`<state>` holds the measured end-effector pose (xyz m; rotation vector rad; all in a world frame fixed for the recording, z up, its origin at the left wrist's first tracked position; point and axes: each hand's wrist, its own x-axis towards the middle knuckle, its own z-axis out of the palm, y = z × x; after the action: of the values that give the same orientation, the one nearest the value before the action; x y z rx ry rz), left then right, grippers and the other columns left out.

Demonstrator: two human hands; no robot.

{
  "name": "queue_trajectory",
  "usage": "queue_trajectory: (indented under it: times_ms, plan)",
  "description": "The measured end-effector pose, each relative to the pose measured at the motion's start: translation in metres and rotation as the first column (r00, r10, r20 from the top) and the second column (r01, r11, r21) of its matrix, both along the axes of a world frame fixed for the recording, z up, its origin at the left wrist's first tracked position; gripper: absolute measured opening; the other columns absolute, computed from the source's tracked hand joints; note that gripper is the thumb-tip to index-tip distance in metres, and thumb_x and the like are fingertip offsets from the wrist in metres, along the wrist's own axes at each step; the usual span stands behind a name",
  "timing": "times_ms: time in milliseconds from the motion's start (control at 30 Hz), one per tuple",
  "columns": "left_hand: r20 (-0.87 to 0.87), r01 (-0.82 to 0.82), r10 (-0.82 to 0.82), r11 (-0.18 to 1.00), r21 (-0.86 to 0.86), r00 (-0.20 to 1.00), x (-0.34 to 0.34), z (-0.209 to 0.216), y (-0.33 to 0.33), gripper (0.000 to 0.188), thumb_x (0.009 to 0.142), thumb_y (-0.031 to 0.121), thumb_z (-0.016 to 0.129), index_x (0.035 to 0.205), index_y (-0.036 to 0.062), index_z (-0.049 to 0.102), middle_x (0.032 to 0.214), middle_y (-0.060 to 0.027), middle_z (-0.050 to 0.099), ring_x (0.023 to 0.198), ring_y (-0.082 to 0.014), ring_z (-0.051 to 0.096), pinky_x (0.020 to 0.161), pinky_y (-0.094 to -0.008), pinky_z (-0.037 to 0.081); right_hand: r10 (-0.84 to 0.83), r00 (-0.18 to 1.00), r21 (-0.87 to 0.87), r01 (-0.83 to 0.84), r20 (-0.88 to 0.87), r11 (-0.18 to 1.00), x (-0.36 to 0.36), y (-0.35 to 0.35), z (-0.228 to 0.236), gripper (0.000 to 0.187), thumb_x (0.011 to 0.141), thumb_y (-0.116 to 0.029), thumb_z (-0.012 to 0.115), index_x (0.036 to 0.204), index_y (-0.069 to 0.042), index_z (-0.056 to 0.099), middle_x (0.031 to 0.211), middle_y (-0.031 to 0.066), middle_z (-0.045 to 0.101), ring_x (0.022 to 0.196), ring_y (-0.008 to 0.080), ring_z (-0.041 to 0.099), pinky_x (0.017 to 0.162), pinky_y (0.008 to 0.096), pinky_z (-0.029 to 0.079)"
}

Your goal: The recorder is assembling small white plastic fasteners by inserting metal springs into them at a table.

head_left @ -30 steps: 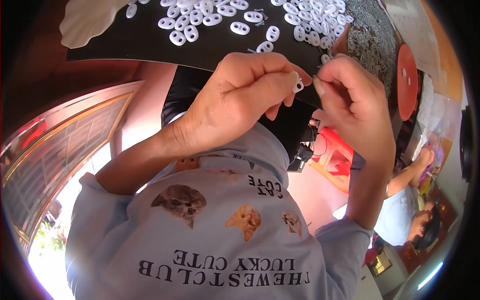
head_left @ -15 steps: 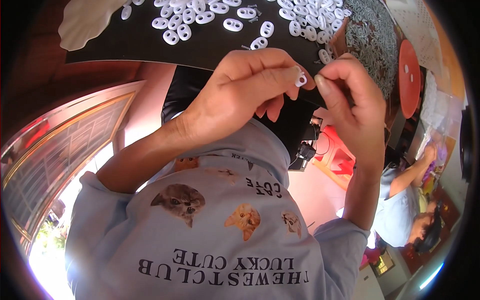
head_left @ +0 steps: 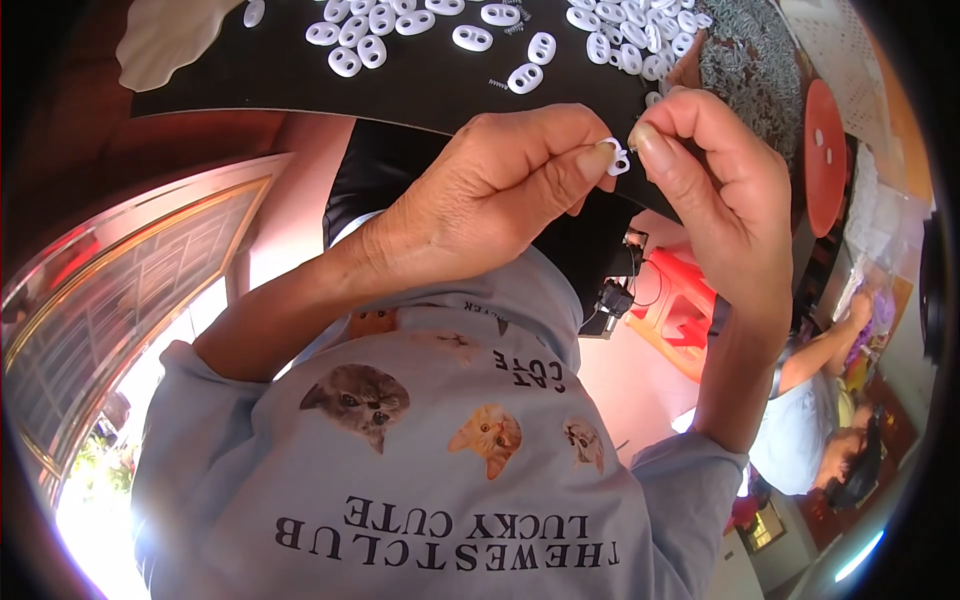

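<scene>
Between the thumb and forefinger of my left hand (head_left: 515,185) is a small white two-hole cord lock (head_left: 619,160), its holed end sticking out to the right. My right hand (head_left: 715,175) is closed in a pinch just beside it. A tiny dark bit that looks like the end of a small spring (head_left: 632,149) shows at its fingertips, close to the cord lock; most of it is hidden. Both hands are raised in front of the near edge of the black tabletop (head_left: 270,85).
Several loose white cord locks (head_left: 472,38) lie on the tabletop, with a denser heap (head_left: 640,35) farther right. Beyond is a pile of grey metal springs (head_left: 745,70). A red oval dish (head_left: 825,185) stands at the right, and a red stool (head_left: 675,310) below. Another person (head_left: 800,430) sits at right.
Both hands have shifted slightly right. The cord lock is turned a little, and the right fingertips now sit closer to its end, with a tiny dark bit showing between them.
</scene>
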<state>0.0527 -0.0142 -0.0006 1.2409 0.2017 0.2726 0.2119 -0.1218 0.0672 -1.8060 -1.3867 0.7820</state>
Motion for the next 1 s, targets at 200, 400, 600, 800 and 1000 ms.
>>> queue_trajectory:
  times_ms: [200,400,600,800,1000]
  plan:
    - [0.025,-0.011,0.01,0.999,0.035,1.0,0.001,-0.002,-0.001,0.026,0.103,0.022,0.048,0.099,-0.0012,0.06,0.079,-0.0008,0.054,0.07,-0.0065,0.047,0.064,-0.0205,0.041,0.02,1.0,0.035,-0.019,-0.014,0.999,0.0,0.001,-0.003,0.009,0.095,-0.006,0.058,0.094,0.003,0.056,0.079,-0.0014,0.053,0.071,0.0044,0.045,0.065,0.0181,0.039]
    - [0.009,-0.011,0.01,0.997,0.076,1.0,0.0,-0.005,0.001,0.027,0.103,0.022,0.048,0.098,-0.0013,0.06,0.079,-0.0005,0.055,0.069,-0.0062,0.048,0.062,-0.0203,0.041,0.041,0.998,0.04,-0.043,0.044,0.998,-0.001,0.003,-0.006,0.009,0.095,-0.006,0.058,0.093,0.003,0.056,0.077,-0.0017,0.051,0.07,0.0043,0.043,0.063,0.0181,0.038]
    - [0.004,-0.012,0.012,0.999,0.037,1.0,-0.001,-0.009,-0.001,0.026,0.103,0.022,0.048,0.097,-0.0004,0.061,0.076,0.0,0.054,0.069,-0.006,0.047,0.061,-0.0202,0.04,-0.004,1.0,-0.002,0.004,0.024,1.0,-0.009,0.004,-0.007,0.009,0.094,-0.005,0.059,0.092,0.003,0.057,0.075,-0.0024,0.05,0.069,0.0032,0.043,0.06,0.0181,0.037]
    - [0.008,-0.013,0.013,1.0,0.009,1.0,-0.003,-0.006,0.001,0.027,0.103,0.023,0.048,0.096,0.0006,0.061,0.076,0.0007,0.054,0.068,-0.0054,0.047,0.06,-0.0197,0.039,-0.033,0.999,-0.046,0.031,-0.041,0.998,-0.008,0.002,-0.003,0.009,0.094,-0.006,0.059,0.094,0.003,0.057,0.076,-0.0027,0.051,0.069,0.0023,0.042,0.061,0.0173,0.037]
    - [0.003,-0.009,0.009,1.0,-0.02,1.0,-0.005,-0.009,0.002,0.027,0.103,0.025,0.048,0.095,0.0014,0.061,0.079,0.0004,0.056,0.068,-0.0055,0.048,0.06,-0.0196,0.04,0.0,0.998,-0.009,-0.001,-0.068,1.0,-0.007,0.003,-0.003,0.006,0.094,-0.004,0.058,0.095,0.002,0.057,0.083,-0.001,0.053,0.071,0.0036,0.046,0.064,0.0173,0.038]
